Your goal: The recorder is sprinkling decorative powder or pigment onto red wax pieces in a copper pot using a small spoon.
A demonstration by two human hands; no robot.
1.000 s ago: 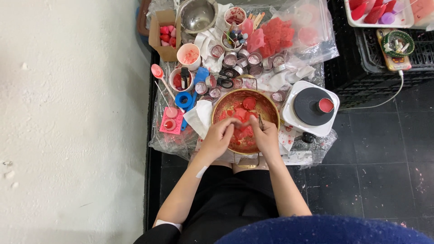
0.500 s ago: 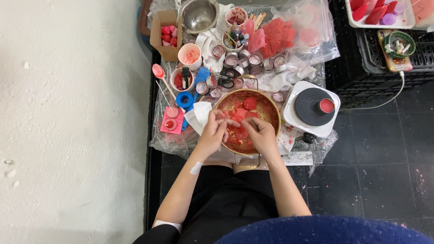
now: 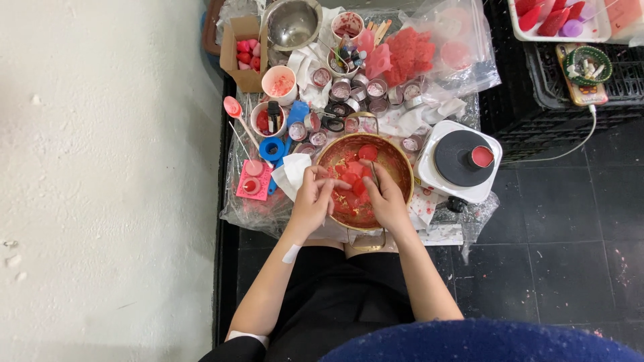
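Note:
A round brass pot (image 3: 401,166) with red wax chunks (image 3: 367,153) in it stands at the near edge of a low, plastic-covered table. Both my hands are inside it. My left hand (image 3: 314,196) reaches over the pot's left rim, its fingers pinched on a small red wax piece. My right hand (image 3: 385,194) is over the pot's middle, closed around a thin dark stick that points into the wax. My knees in black cloth are just below the pot.
A white hotplate (image 3: 459,161) with a small red-filled cup (image 3: 482,156) stands right of the pot. Behind are several small metal tins (image 3: 376,89), a steel bowl (image 3: 292,23), a cardboard box (image 3: 245,53) of red pieces and a blue tape roll (image 3: 272,149). At left is a white wall (image 3: 100,167).
Both hands have moved from the pot's near rim further into the pot, and come closer together over the red wax.

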